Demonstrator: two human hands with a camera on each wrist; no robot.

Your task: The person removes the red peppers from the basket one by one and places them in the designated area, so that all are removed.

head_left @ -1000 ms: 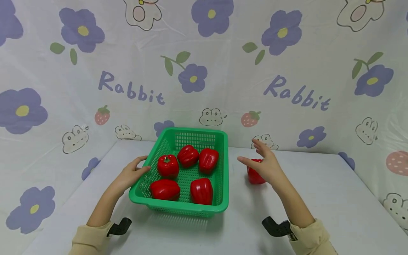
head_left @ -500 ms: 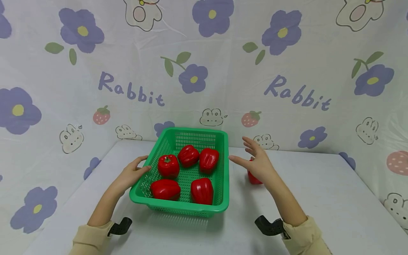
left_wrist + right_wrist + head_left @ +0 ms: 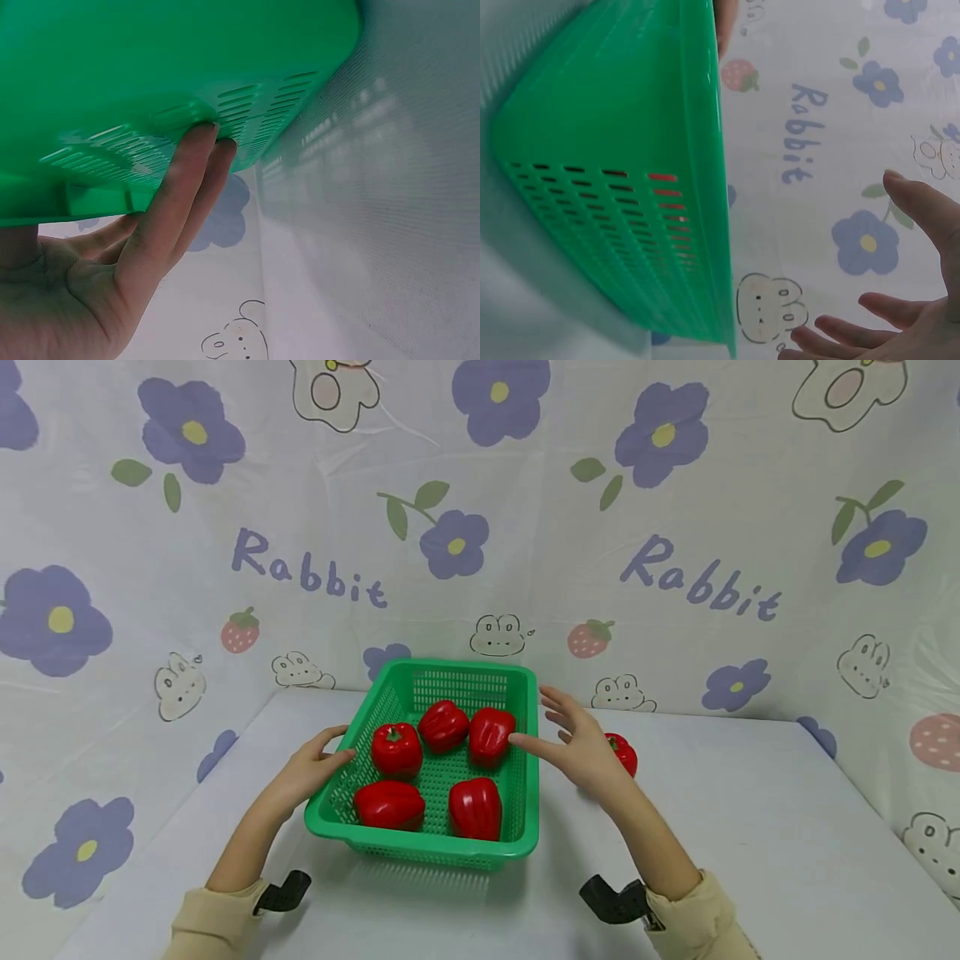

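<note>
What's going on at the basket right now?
A person has the left hand resting against the left side of a green basket, fingers straight along its wall. Five red peppers lie inside. The right hand hovers open by the basket's right rim, holding nothing. A sixth pepper sits on the table behind that hand.

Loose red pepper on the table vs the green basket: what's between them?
The open right hand hovers between the loose red pepper and the green basket, seen in the head view.

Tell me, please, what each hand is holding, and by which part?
Nothing is gripped: the left hand rests straight fingers on the green basket outer left wall; the right hand hovers open.
</note>
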